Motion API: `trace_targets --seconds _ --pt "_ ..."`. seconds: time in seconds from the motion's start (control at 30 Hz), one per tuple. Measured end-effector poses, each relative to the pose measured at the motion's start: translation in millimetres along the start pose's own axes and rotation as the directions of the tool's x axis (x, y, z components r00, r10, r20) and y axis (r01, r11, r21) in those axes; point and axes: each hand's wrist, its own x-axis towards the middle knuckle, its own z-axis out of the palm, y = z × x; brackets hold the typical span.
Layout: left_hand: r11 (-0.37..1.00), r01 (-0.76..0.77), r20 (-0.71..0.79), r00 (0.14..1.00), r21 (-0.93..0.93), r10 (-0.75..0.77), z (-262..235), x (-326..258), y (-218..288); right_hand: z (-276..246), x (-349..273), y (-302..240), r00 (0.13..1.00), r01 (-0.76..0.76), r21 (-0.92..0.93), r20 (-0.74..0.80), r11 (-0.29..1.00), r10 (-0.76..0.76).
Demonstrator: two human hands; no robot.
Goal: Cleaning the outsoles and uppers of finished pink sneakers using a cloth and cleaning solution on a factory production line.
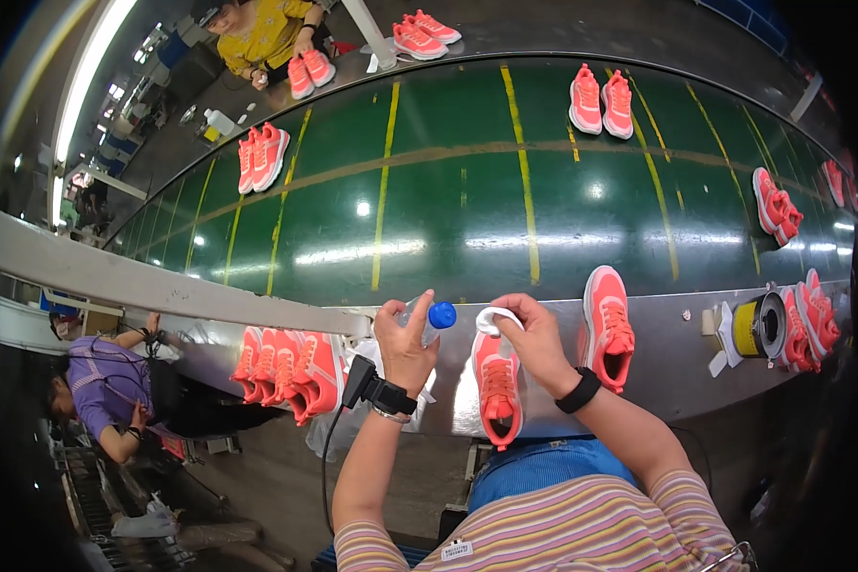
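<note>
My left hand (405, 345) is closed round a clear plastic bottle (419, 322) whose blue cap (441, 315) points to the right. Pinched in the fingers of my right hand (534, 343) is a folded white cloth (495, 320). Just below that cloth, a coral-pink sneaker (498, 386) lies on the metal ledge, its heel toward me. A second pink sneaker (607, 319) rests to the right of my right hand. Several more pink sneakers (294, 370) stand in a row left of my left wrist.
Beyond the metal ledge (696, 377) runs a green conveyor belt (448, 210) carrying pairs of sneakers (601, 103). A yellow-and-black tin (759, 326) stands on the right. A pale metal beam (162, 281) crosses at left. Across the belt a person in yellow (267, 33) handles sneakers; another wears purple (110, 386).
</note>
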Motion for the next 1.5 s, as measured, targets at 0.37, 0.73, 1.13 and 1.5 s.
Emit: trace_targets --seconds 0.37,0.73,1.13,1.5 --pt "0.814 -0.383 0.136 0.923 0.437 0.361 -20 23 12 14 9 21 0.973 -0.229 0.329 0.072 0.916 0.218" --pt "0.703 -0.502 0.225 0.862 0.504 0.454 -23 31 13 12 11 34 0.915 -0.399 0.491 0.152 0.774 0.375" --pt "0.884 0.362 -0.169 0.891 -0.294 -0.421 41 -26 -103 -63 -31 29 0.919 -0.338 0.498 -0.007 0.799 0.393" --pt "0.823 0.526 0.324 0.833 -0.214 -0.448 24 -83 36 -70 -58 80 0.889 -0.222 0.202 -0.359 0.954 0.284"
